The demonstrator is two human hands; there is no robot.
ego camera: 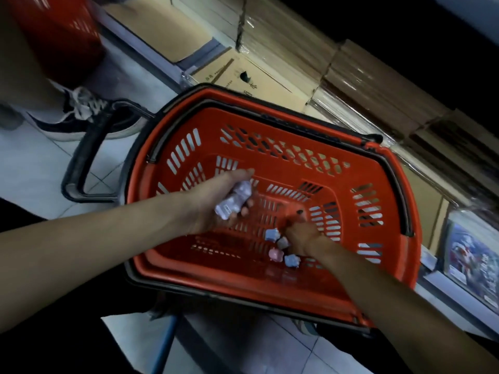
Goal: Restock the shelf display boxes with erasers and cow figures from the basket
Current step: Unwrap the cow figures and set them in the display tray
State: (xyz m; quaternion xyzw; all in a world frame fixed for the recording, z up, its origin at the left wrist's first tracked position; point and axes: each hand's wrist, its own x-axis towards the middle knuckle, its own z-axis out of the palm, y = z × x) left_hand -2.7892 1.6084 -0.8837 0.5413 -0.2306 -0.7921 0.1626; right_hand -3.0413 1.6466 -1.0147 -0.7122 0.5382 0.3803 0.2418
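A red plastic basket [270, 155] with slotted walls stands on a pale tiled floor [35, 174], just beside a low shelf [459, 290] stacked with cardboard boxes [283, 49]. Its long black handle [89, 155] lies folded out on the floor to the left, close to a dark shoe [81, 114] with white laces worn by a second person.

Both forearms reach down into the basket. The left hand [216, 201] is turned palm up above the basket's bottom, with its fingers curled round a handful of small pale pieces [235, 201]. These are whitish-lilac, and one shows a label-like patch. The motion blur hides whether they are erasers or figures.

The right hand [302, 233] is lower, nearer the right end of the basket, with its fingers bent down toward the bottom. I cannot tell whether it grips anything.

Touching or just beside that hand on its left lie four small figures [276, 254] in a loose cluster on the basket's bottom. Two are light blue, one is pink and one is a greyish pink.

At the far right, on the shelf, sits a printed packet [472, 263] with a blue and red picture on it.
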